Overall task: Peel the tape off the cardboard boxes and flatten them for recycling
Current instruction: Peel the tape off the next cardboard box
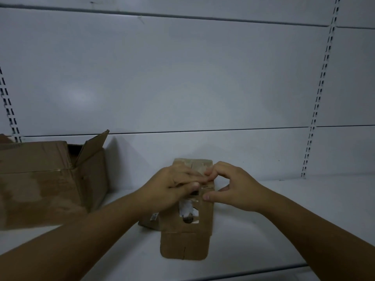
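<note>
Small flattened box (185,236) lies mid-shelf (284,230), long axis running front-to-back, near flap close to the shelf's front edge. Your left hand (172,188) sits on its far half, fingers curled down onto the cardboard, thumb alongside. Your right hand (233,187) pinches w/ thumb + fingertips at the box's far right part; can't tell if it's tape or cardboard in the pinch. Big open box (50,179) stands at shelf's left end, flap up, apart from the small one.
</note>
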A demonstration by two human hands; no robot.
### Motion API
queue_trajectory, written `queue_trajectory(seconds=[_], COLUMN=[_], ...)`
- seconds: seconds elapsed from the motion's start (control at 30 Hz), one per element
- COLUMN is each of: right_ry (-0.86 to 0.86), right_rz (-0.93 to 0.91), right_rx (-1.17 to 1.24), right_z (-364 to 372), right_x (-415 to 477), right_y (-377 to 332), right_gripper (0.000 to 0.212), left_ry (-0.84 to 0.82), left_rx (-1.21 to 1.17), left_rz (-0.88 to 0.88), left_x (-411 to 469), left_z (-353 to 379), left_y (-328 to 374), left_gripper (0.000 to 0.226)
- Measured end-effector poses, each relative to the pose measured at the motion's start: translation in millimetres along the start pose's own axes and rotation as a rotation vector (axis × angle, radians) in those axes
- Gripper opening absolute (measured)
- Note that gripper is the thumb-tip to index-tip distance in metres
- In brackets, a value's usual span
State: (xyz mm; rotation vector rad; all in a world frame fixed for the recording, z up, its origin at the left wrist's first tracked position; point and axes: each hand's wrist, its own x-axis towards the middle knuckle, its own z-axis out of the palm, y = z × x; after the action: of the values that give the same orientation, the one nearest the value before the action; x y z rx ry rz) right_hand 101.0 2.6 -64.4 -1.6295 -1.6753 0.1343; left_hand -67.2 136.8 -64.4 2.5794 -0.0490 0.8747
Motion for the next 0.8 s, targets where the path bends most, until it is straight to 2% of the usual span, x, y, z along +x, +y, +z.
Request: queue_trajectory(seconds=[0.17,0.37,0.7,0.8], right_ry=[-0.006,-0.003,0.028,0.037], right_rz=[0.045,0.066,0.021,0.012], right_rx=[0.093,0.117,0.119,0.115], right_z=[0.9,3.9,7.2,8.4], right_x=[-0.1,-0.8,-2.6,-2.3], right_y=[7.0,10.9,15.2,13.7], right_gripper=[0.03,0.03,0.028,0.028], left_ry=[-0.074,-0.206,-0.068,-0.032], left_rx=[-0.298,-0.513,-0.765,-0.73], left_rz=[-0.22,-0.394,-0.547,-0.554], left_x=[4.3,7.7,9.0,8.6], left_z=[-6.4,-20.3,-17.8,-16.2], left_y=[11.2,18.0,20.6,22.1], left_gripper=[0.019,0.026,0.022,0.021])
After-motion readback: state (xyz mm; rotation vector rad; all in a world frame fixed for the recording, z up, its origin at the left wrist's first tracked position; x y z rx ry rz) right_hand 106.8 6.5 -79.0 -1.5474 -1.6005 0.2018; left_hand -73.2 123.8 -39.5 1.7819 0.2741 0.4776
